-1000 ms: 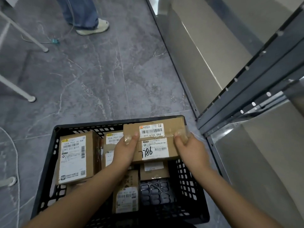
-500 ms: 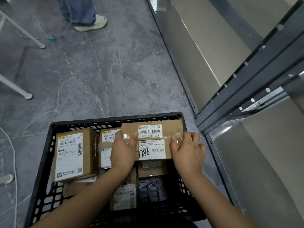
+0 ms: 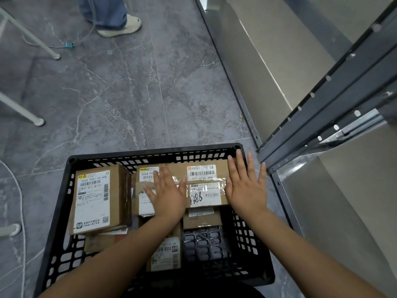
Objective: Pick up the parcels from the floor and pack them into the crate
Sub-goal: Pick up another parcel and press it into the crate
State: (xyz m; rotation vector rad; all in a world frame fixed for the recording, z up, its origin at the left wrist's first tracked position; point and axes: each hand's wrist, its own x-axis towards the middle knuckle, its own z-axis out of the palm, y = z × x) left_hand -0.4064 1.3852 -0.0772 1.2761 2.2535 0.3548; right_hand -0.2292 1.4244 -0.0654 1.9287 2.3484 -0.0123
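A black plastic crate stands on the floor below me, holding several cardboard parcels. The brown parcel marked 786 lies in the crate's far right corner. My left hand hovers flat over its left end, fingers straight and spread. At the parcel's right end my right hand is spread with straight fingers, partly over the crate's rim. Neither hand grips anything. A larger labelled parcel lies at the crate's left, with a smaller one near the front.
Grey marble floor stretches ahead. A person's leg and shoe stand at the top. White frame legs and a cable are at the left. A dark metal rack and steel panels rise close on the right.
Both hands held the parcel marked 786 by its ends and lowered it into the crate's far right corner. They have now let go and spread flat.
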